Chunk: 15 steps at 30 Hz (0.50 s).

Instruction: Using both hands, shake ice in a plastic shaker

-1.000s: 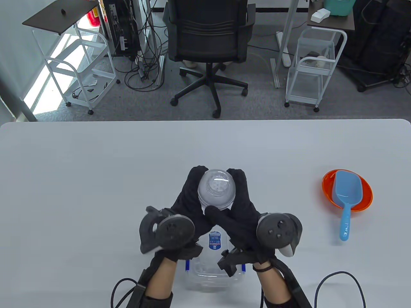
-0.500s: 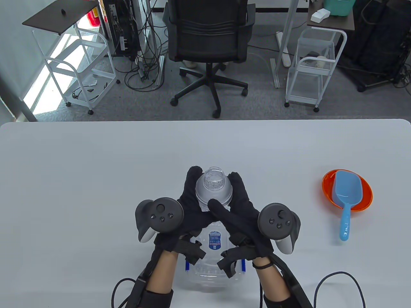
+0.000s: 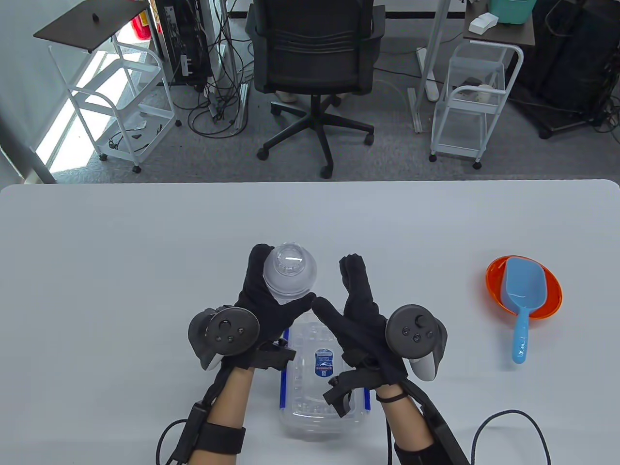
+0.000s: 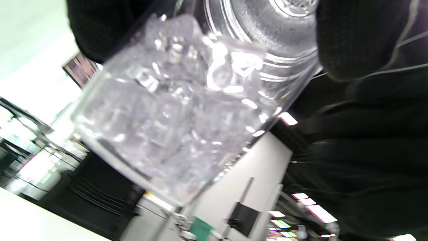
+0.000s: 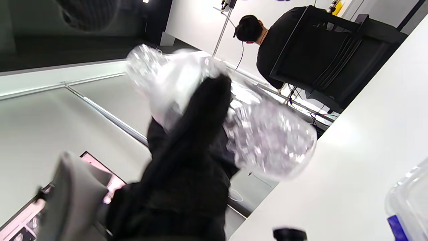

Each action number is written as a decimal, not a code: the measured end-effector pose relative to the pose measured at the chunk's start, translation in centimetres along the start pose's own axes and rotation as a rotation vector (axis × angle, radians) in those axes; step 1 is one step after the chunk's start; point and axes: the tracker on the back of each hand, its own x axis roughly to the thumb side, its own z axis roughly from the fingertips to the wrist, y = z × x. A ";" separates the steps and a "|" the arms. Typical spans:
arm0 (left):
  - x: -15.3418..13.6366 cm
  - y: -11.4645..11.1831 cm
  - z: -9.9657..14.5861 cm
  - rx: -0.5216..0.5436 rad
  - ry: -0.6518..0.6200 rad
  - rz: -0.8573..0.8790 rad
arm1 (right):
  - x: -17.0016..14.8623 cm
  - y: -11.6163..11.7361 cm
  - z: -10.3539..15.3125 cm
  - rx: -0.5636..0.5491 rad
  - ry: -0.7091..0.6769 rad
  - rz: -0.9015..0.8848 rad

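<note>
A clear plastic shaker (image 3: 289,271) with a domed cap, full of ice cubes, is held above the table. My left hand (image 3: 259,293) grips it, fingers on its far left side and thumb across its near side. The left wrist view shows the ice-packed body (image 4: 174,117) close up between my gloved fingers. My right hand (image 3: 356,295) is open beside the shaker, fingers straight and apart from it; its thumb tip meets my left thumb. In the right wrist view the shaker (image 5: 264,140) is tilted in my left hand (image 5: 190,157).
A clear lidded plastic box with blue clips (image 3: 317,387) lies on the table under my wrists. An orange bowl (image 3: 494,278) holding a blue scoop (image 3: 524,302) sits at the right. A cable loop (image 3: 513,416) lies at the near right edge.
Both hands gripped the shaker before. Now my left hand has carried it left, and my right hand has let go and opened beside it.
</note>
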 end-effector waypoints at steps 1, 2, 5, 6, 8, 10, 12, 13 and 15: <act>-1.4 -0.3 -0.1 -0.022 0.032 -0.029 | -0.2 -0.2 0.0 -0.007 0.009 -0.010; -2.5 -0.5 -0.2 -0.046 0.061 -0.030 | -0.3 -0.3 0.0 -0.011 0.015 -0.015; -6.6 -1.5 -0.4 -0.097 0.174 -0.034 | -0.6 -0.6 0.0 -0.042 0.015 -0.030; -8.1 -1.8 -0.4 -0.122 0.197 -0.037 | -0.8 -0.8 0.1 -0.054 0.016 -0.032; -10.4 -2.2 -0.4 -0.158 0.255 -0.060 | -1.0 -1.0 0.0 -0.065 0.027 -0.030; -12.2 -2.4 -0.3 -0.180 0.303 -0.097 | -1.3 -1.2 -0.1 -0.071 0.040 -0.021; -13.7 -2.4 -0.3 -0.200 0.352 -0.124 | -1.6 -1.2 -0.2 -0.072 0.058 -0.017; -14.5 -2.4 -0.3 -0.209 0.376 -0.119 | -1.9 -1.2 -0.3 -0.069 0.067 -0.019; -15.4 -2.4 -0.3 -0.212 0.404 -0.117 | -2.1 -1.1 -0.3 -0.068 0.079 -0.016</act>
